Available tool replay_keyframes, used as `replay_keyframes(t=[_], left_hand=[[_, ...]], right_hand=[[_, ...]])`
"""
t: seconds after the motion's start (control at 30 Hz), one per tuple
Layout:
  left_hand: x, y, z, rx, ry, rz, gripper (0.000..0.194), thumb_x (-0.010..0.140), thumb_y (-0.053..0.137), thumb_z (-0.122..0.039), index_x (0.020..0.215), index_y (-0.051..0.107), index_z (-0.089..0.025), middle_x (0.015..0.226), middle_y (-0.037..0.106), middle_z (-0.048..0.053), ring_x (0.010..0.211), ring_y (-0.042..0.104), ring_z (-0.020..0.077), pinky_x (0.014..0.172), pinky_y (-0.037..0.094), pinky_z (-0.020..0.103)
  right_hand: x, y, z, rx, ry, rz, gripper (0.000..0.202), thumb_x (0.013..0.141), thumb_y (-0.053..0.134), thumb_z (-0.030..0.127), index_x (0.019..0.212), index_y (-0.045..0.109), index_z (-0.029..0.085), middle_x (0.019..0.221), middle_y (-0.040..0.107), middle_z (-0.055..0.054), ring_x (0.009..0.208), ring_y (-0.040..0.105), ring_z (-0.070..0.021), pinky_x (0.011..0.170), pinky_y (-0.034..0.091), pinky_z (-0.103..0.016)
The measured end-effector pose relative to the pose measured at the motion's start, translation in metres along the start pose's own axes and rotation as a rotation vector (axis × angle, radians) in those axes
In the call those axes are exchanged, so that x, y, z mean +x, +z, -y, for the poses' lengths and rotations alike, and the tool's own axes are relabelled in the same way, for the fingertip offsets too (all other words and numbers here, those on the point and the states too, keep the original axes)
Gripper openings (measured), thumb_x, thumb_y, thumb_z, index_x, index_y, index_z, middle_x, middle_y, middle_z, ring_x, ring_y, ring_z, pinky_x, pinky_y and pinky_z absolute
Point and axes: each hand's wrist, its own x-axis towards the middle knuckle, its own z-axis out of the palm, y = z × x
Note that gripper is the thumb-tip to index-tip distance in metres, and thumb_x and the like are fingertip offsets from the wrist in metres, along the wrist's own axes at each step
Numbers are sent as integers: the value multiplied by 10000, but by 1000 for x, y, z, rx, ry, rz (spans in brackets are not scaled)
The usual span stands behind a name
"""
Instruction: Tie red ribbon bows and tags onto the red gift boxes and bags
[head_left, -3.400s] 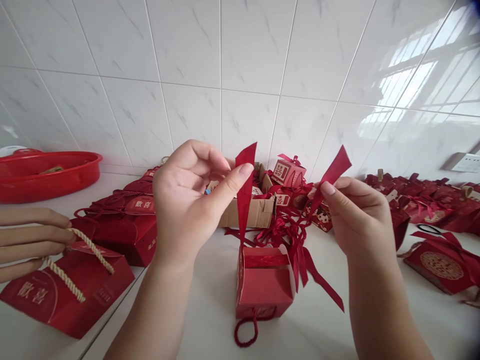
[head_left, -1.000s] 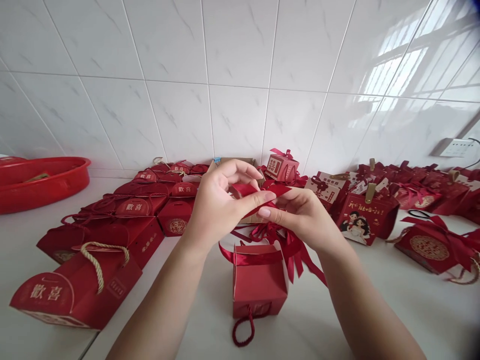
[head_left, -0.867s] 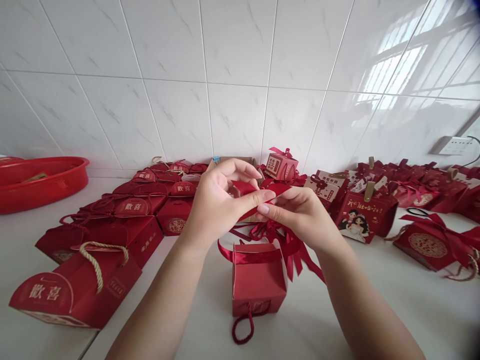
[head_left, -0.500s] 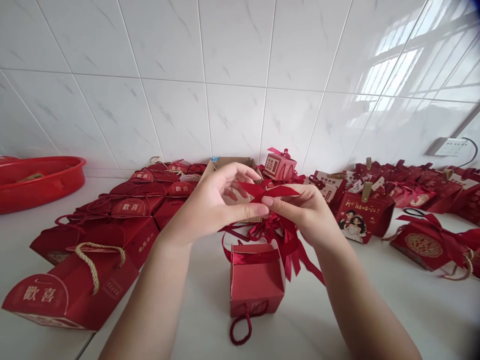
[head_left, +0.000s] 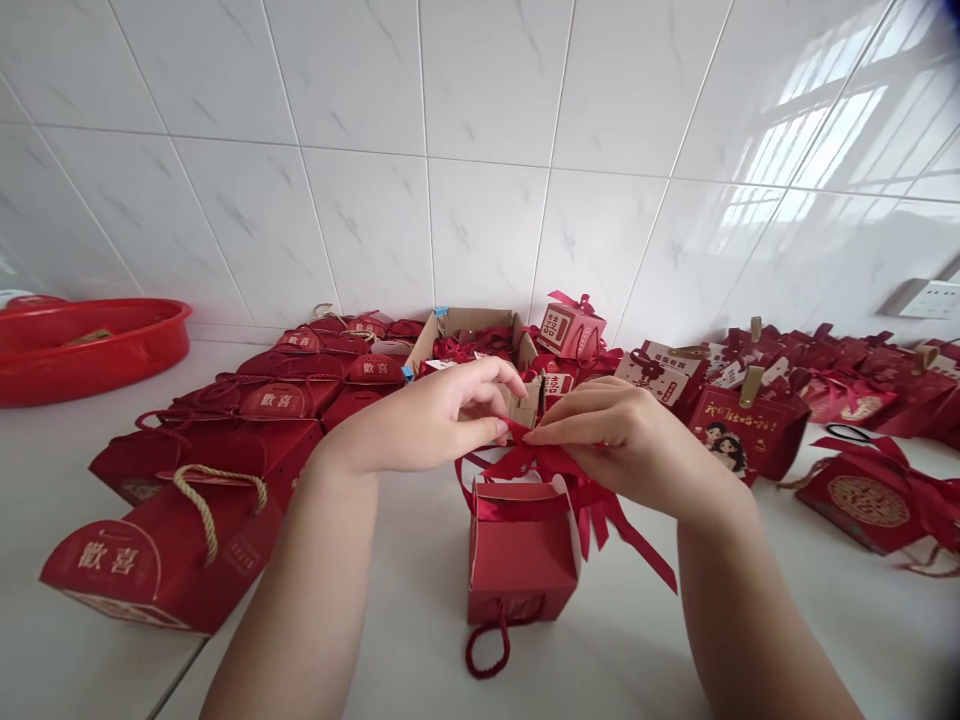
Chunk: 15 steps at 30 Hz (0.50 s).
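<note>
A red ribbon [head_left: 534,460] is pinched between my two hands, gathered into a loose bow shape above a small red gift box. My left hand [head_left: 442,412] grips it between thumb and fingers from the left. From the right, my right hand [head_left: 626,435] has its thumb and fingers closed on the same ribbon, palm turned down. Below them the red gift box [head_left: 523,552] stands on the white counter, a band of ribbon across its upper part. A dark red cord loop [head_left: 489,655] hangs from its near side onto the counter. Ribbon tails spread to the right behind it.
Rows of red gift boxes [head_left: 259,450] with cord handles fill the left. An open cardboard box [head_left: 480,320] of red items stands behind my hands. Picture-printed boxes [head_left: 739,430] crowd the right. A red basin [head_left: 97,350] sits far left, against the tiled wall [head_left: 360,200].
Both hands have lowered toward the box, and my right hand has turned palm down. The ribbon, earlier stretched out between them, is now closer to the box. The view has shifted slightly left.
</note>
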Motion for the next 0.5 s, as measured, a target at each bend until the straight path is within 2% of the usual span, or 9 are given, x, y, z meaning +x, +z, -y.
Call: replay_keyframes(t=[0.17,0.27,0.37,0.5], left_hand=[[-2,0,-3,-74,-17,13,219,890,540,-365,1066,491,-244,756,623,-33,669,535,130,630,423,242],[-1,2,-3,-47,-19,-2,282,915,480,-476,1092,518,-261,725,615,-32,651,536,138,595,401,237],[1,3,-1,-4,-32,-28,333,934,414,-513,1111,557,-270,775,632,-8,678,561,153,580,400,241],[4,6,1,-58,-18,-49,363,934,408,-521,1101,604,-265,867,680,24,800,638,179,626,460,241]], right_hand=[[4,4,6,-146,46,44,285,854,535,51,877,763,221,762,706,-26,670,584,-149,699,440,-330],[5,6,6,-173,56,43,281,866,513,59,836,750,207,738,687,-29,663,565,-144,705,430,-316],[5,8,3,-187,60,30,269,870,506,70,823,738,200,718,671,-24,666,560,-142,714,426,-311],[6,10,-2,-164,72,18,267,844,518,45,836,725,214,759,683,-11,713,584,-145,745,422,-314]])
